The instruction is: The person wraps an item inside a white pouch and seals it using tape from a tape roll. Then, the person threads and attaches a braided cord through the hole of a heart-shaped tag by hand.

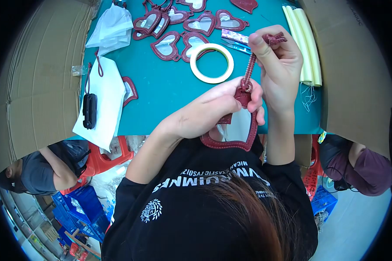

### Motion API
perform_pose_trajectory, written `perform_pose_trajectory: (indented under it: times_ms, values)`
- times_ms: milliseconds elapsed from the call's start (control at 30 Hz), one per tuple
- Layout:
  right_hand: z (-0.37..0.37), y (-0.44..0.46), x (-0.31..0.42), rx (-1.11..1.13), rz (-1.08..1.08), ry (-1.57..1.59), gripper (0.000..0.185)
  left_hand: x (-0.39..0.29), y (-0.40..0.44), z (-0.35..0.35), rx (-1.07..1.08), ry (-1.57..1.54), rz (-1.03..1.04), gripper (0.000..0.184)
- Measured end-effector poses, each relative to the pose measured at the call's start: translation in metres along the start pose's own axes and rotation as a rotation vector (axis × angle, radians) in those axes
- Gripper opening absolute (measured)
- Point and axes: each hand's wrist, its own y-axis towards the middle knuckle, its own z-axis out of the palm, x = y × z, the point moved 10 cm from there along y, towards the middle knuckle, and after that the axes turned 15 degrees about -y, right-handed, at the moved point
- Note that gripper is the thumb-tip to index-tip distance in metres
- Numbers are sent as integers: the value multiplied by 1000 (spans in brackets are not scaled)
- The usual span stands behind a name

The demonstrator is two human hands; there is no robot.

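A heart-shaped hand mirror (241, 126) with a dark red leather-like frame hangs point-down in front of my chest. My left hand (222, 102) is closed around its narrow top tab, thumb across the front. A braided red cord (249, 67) is looped through the tab and runs up, taut, to my right hand (274, 65). That hand pinches the cord near its knotted end (275, 39), which sticks out above the fingers. Part of the frame is hidden behind my left fingers. Just left of my right hand, a roll of tape (211, 81) lies flat on the green table (152, 104).
Several heart mirrors (199, 23) lie at the back. Left are white pouches (111, 28), a white sheet (106, 95) and a black corded object (89, 112). Pale yellow rolls (307, 48) lie right. Cardboard walls (348, 65) flank the table; a person (48, 167) sits on each side.
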Motion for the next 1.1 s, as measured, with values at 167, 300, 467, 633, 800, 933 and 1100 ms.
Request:
perform_pose_trajectory:
  times_ms: [167,300,467,633,800,933,1100]
  values:
    - [-6,-4,10,-44,-19,20,9,-1,-6,11,64,97,-35,24]
    - [-11,-5,23,26,-52,-21,10,-16,-13,13,95,256,56,26]
    - [-11,-5,23,101,-51,33,14,-48,-23,16,-109,611,305,31]
    - [-3,-9,22,66,-15,-94,15,-62,-28,33,-127,1310,349,22]
    - [-6,-7,27,16,-86,-156,17,-61,-26,31,-241,1194,530,10]
    - [-10,2,29,-37,-87,-233,19,-61,-26,34,-317,1124,595,9]
    - [13,25,27,-23,1,-153,18,-72,-19,-4,-560,1144,480,13]
